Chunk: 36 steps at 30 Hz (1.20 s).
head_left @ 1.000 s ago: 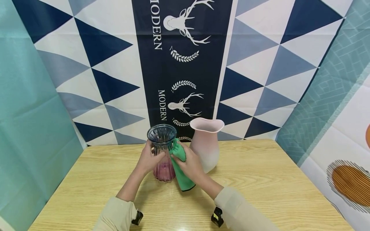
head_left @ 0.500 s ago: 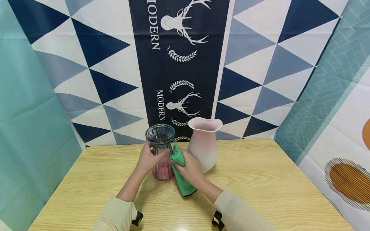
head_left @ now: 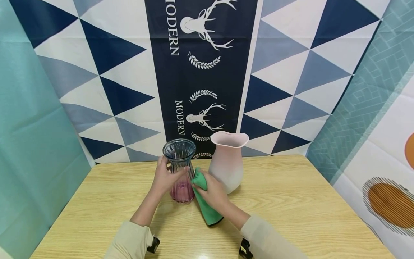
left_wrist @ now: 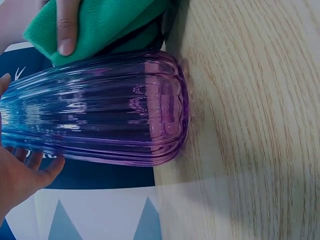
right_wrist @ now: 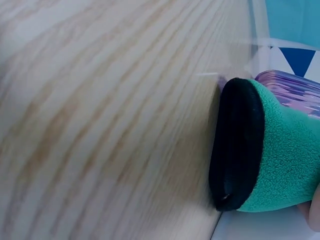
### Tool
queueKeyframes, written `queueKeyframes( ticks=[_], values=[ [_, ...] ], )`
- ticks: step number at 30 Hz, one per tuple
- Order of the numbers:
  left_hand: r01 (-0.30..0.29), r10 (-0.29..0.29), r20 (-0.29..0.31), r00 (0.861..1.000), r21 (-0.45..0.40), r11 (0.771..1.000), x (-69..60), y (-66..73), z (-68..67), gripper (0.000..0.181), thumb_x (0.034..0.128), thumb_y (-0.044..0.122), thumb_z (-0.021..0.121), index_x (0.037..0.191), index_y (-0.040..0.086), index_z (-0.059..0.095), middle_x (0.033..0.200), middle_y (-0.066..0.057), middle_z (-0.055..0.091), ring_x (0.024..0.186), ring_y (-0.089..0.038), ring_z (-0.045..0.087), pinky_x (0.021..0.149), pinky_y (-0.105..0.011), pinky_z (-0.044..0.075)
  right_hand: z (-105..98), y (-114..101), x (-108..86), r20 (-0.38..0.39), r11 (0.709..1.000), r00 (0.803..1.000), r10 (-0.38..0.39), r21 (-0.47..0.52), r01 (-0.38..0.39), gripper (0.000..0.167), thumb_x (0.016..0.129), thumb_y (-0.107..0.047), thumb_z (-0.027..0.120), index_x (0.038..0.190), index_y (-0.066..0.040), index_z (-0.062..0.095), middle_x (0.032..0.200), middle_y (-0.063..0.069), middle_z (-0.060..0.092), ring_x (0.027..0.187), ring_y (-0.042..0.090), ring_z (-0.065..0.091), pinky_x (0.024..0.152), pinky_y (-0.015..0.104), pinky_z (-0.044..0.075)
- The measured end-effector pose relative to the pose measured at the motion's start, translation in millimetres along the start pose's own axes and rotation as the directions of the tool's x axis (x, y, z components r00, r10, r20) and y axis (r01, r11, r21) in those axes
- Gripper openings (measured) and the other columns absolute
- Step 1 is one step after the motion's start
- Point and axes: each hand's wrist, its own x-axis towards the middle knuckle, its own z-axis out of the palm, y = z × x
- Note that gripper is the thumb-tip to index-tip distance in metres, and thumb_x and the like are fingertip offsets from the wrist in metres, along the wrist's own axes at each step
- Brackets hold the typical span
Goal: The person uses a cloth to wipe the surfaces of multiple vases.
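Note:
A ribbed glass vase (head_left: 182,187), blue at the flared rim and purple-pink at the base, stands upright on the table. My left hand (head_left: 164,176) grips its upper body, thumb in front and fingers round the left side; the left wrist view shows the glass vase (left_wrist: 100,107) sideways. In my right hand (head_left: 213,190) is a bunched green cloth (head_left: 207,210) with a black edge, held against or very near the vase's right side. The cloth (right_wrist: 285,155) hangs down close to the tabletop in the right wrist view.
Just behind and right of my right hand stands a pink-and-white vase (head_left: 228,165) with a wavy rim. The wooden table (head_left: 284,201) ends at a patterned fabric backdrop (head_left: 129,90). A teal curtain (head_left: 42,144) hangs along the left.
My right hand has slid down a little along the glass vase's right side, and the cloth's lower end has dropped and shifted right. My left hand keeps its hold on the vase.

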Motion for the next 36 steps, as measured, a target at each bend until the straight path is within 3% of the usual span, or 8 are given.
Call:
queueKeyframes(
  ticks=[5,14,23,27,36],
  values=[
    [0.006,-0.006,0.001,1.000,0.009,1.000,-0.5,1.2,0.3,0.081,0.0759,0.030,0.078,0.143,0.015,0.034,0.133,-0.015,0.037,0.121,-0.030,0.043,0.097,-0.050,0.045,-0.6,2.1,-3.4,0.042,0.997,0.999,0.010,-0.076,-0.006,0.055,0.086,-0.039,0.065,0.132,-0.015,0.050,0.114,0.005,0.066,0.096,0.021,0.065,0.077,0.036,0.054],
    [-0.019,0.019,-0.021,1.000,0.005,1.000,-2.5,2.4,0.2,0.077,0.0738,0.024,0.079,0.138,0.010,0.039,0.127,-0.015,0.042,0.115,-0.030,0.048,0.093,-0.048,0.048,-1.2,1.0,-5.9,0.107,0.991,0.994,0.012,-0.133,0.002,0.057,0.087,-0.041,0.064,0.133,-0.012,0.049,0.116,0.007,0.065,0.097,0.023,0.065,0.077,0.039,0.054],
    [0.032,-0.032,-0.013,0.999,-0.005,0.999,-4.1,4.3,-2.5,0.079,0.0763,0.024,0.077,0.139,0.008,0.032,0.132,-0.014,0.045,0.122,-0.031,0.047,0.098,-0.051,0.044,-1.4,0.3,-7.7,0.132,0.986,0.991,0.004,-0.163,0.017,0.057,0.086,-0.041,0.065,0.133,-0.014,0.049,0.116,0.007,0.066,0.095,0.022,0.065,0.074,0.038,0.054],
    [0.039,-0.039,-0.009,0.999,-0.001,0.999,-5.0,5.6,-3.0,0.077,0.0763,0.022,0.077,0.138,0.008,0.033,0.131,-0.015,0.047,0.122,-0.032,0.047,0.099,-0.052,0.043,-2.1,0.1,-6.1,0.098,0.992,0.995,-0.008,-0.124,0.020,0.056,0.086,-0.040,0.065,0.134,-0.014,0.049,0.114,0.007,0.066,0.095,0.022,0.065,0.074,0.038,0.054],
    [0.031,-0.031,0.009,0.999,-0.007,0.999,-3.7,5.1,-3.5,0.072,0.0778,0.022,0.076,0.137,0.008,0.038,0.130,-0.015,0.051,0.122,-0.031,0.048,0.099,-0.052,0.044,-9.6,-8.0,8.6,-0.045,0.997,0.998,-0.031,0.074,0.034,0.054,0.087,-0.035,0.065,0.134,-0.013,0.049,0.120,0.008,0.063,0.102,0.023,0.063,0.082,0.038,0.053]
  ],
)
